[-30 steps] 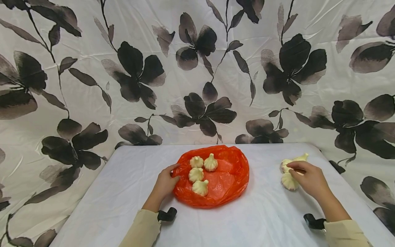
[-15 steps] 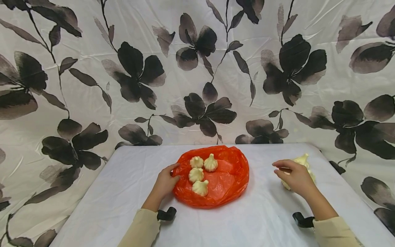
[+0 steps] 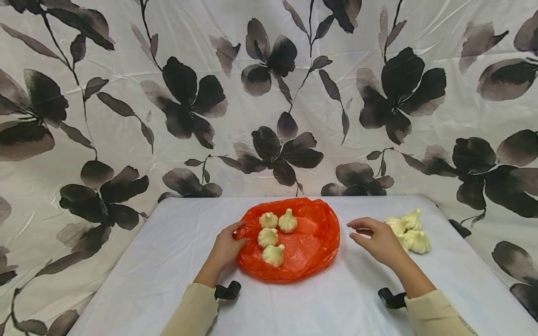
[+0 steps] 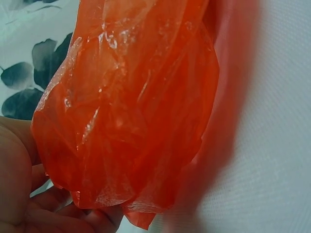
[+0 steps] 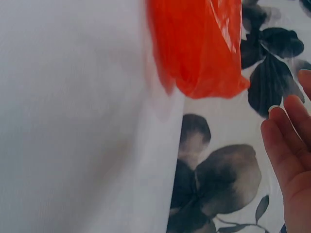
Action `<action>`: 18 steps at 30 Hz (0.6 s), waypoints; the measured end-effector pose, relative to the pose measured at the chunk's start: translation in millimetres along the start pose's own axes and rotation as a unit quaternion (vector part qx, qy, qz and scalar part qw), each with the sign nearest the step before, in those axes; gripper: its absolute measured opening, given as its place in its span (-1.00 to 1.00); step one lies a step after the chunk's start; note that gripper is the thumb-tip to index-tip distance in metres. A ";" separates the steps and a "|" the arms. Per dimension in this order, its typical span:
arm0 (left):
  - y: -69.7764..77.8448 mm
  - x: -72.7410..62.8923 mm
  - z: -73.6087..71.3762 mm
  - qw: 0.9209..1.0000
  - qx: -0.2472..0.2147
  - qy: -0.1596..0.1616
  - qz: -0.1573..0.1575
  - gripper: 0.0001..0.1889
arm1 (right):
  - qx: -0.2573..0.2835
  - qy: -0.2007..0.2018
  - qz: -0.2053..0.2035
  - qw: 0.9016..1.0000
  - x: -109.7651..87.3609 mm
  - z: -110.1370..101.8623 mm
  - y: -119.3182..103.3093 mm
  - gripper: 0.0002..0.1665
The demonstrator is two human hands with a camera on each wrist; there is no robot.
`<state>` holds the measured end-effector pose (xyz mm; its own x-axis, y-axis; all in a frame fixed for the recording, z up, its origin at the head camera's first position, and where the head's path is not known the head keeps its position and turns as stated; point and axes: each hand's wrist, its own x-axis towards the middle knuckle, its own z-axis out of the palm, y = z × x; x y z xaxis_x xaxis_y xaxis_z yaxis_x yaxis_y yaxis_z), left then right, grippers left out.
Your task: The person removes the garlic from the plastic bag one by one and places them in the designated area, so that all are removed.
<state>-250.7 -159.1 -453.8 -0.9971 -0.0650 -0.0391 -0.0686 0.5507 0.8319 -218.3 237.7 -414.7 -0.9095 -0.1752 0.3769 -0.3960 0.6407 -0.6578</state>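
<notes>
A red plastic bag (image 3: 308, 247) lies on the white table with its mouth spread wide. Several garlic bulbs (image 3: 273, 255) sit inside it, toward its left side. My left hand (image 3: 226, 249) grips the bag's left rim; in the left wrist view the crinkled plastic (image 4: 131, 111) hides part of the fingers. Just right of the bag, apart from it, my right hand (image 3: 378, 240) hovers with loosely bent fingers and nothing visible between them. More garlic bulbs (image 3: 416, 241) are clustered on the table beyond the right hand. The right wrist view shows relaxed fingers (image 5: 286, 141) near the bag's side (image 5: 199, 53).
The white-covered table (image 3: 315, 308) has its back edge close to a hanging cloth (image 3: 235, 107) printed with dark flowers. A small black device is strapped at each wrist, the left device (image 3: 228, 290) and the right device (image 3: 392, 298).
My right hand has come away from the garlic cluster and moved left toward the bag, uncovering the bulbs there. My left hand and the bag have stayed put.
</notes>
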 end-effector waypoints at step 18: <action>1.6 -1.2 0.5 1.000 0.008 0.022 0.014 -0.45 | 0.068 -0.060 0.010 0.996 13.9 48.3 -34.7 -0.72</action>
<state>-249.5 -157.7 -452.7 -0.9963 -0.0853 0.0079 -0.0419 0.5653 0.8238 -223.3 176.9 -418.1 -0.9227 -0.2568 0.2876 -0.3837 0.5386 -0.7501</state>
